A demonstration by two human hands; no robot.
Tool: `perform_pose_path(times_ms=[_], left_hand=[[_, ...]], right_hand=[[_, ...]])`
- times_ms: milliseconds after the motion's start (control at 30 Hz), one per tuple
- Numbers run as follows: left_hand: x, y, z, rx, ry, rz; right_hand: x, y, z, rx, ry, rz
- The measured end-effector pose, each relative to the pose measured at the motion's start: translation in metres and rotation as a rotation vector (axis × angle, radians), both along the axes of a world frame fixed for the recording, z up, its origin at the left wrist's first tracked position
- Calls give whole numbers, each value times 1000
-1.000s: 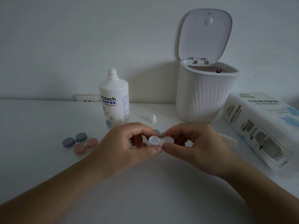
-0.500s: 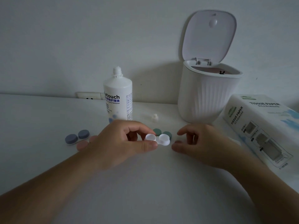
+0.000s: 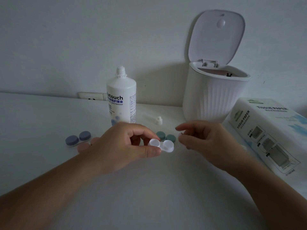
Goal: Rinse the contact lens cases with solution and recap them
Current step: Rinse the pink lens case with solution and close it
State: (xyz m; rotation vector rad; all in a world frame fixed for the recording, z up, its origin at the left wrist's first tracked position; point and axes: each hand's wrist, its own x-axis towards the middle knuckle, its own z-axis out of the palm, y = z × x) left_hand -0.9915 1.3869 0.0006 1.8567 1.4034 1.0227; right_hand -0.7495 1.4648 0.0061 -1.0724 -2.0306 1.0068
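Observation:
My left hand (image 3: 123, 146) pinches a white contact lens case (image 3: 163, 145) between thumb and fingers, low over the white table (image 3: 41, 123). My right hand (image 3: 204, 140) hovers just right of the case, fingers loosely curled and apart, not touching it. A green case (image 3: 166, 136) lies right behind the white one. A blue case (image 3: 78, 138) rests to the left. Part of a pink case (image 3: 83, 148) shows behind my left hand. The solution bottle (image 3: 121, 100) stands uncapped at the back, its small white cap (image 3: 158, 120) beside it.
A white ribbed bin (image 3: 214, 98) with its lid up stands at the back right. A tissue paper pack (image 3: 269, 130) lies along the right side. A wall socket (image 3: 90, 96) sits behind the bottle.
Both hands held the white case a second ago. My right hand has let go and drawn slightly right, and my left hand has lowered the case toward the table.

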Motion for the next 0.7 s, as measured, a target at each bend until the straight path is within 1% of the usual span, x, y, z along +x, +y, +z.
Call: perform_pose_path(times_ms=[133, 233, 333, 500, 700], left_hand=[[0, 0, 1, -9, 10, -2], [1, 0, 1, -9, 10, -4], [2, 0, 1, -5, 11, 3], [2, 0, 1, -2, -28, 32], [2, 1, 2, -6, -54, 22]], right_hand=[[0, -4, 3, -24, 146, 34], [-5, -10, 4, -79, 291, 76], [-9, -14, 2, -104, 350, 125], [-12, -16, -2, -129, 328, 215], [-9, -18, 0, 45, 109, 213]])
